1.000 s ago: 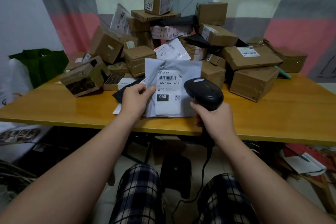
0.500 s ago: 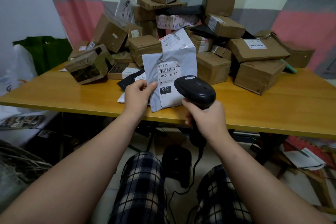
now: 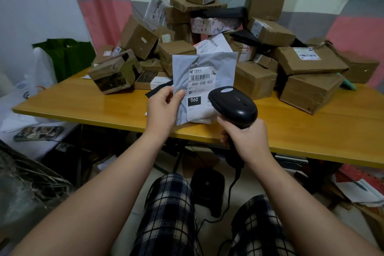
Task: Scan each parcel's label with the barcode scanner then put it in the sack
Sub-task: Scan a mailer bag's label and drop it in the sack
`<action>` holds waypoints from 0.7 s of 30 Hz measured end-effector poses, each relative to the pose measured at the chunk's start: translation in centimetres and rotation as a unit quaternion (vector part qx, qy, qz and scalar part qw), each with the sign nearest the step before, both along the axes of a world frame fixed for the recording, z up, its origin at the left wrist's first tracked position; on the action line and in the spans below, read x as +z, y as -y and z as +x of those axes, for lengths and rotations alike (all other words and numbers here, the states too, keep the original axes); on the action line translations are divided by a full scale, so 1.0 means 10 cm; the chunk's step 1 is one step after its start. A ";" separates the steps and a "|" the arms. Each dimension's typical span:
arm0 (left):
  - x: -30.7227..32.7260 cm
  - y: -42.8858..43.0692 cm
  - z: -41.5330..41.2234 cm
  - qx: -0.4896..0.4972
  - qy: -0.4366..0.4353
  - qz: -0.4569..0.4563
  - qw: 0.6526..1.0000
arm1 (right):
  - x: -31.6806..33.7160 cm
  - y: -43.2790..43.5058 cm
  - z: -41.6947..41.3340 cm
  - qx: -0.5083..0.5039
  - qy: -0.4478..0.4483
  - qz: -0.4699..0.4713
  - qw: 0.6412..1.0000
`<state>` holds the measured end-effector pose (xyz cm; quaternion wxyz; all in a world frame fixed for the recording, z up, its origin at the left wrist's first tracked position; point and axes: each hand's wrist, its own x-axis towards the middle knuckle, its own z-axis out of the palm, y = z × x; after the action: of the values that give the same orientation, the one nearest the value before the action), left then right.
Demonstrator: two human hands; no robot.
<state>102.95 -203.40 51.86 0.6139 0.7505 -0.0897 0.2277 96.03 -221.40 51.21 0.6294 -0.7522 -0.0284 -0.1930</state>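
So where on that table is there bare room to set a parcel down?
Two bare patches of table: front left, between the torn box and the near edge; front right, between the big brown box and the edge, beside the scanner. The back middle is crowded with stacked boxes.

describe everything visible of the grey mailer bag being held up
The grey mailer is a crinkled plastic bag, held upright over the table. A white label faces the camera, with a barcode, "060-06B-A05" and a black "060" block. The left hand pinches its left edge, thumb in front. The black scanner overlaps its lower right corner; contact is unclear.
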 end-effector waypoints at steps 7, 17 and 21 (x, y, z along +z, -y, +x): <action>-0.05 -0.99 -0.49 0.141 0.052 -0.030 0.988 | 0.07 -0.64 0.26 0.140 0.034 -0.097 0.985; -0.68 -2.64 -1.78 0.429 -0.010 0.000 0.903 | -0.29 -2.55 0.33 0.316 0.005 -0.321 0.893; -0.88 -3.09 -2.39 0.521 -0.055 0.034 0.851 | -0.45 -3.15 0.21 0.393 0.006 -0.338 0.855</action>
<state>79.03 -172.51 43.05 0.3831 0.7188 0.3410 0.4692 98.15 -189.87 46.73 0.3592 -0.8439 -0.3889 0.0872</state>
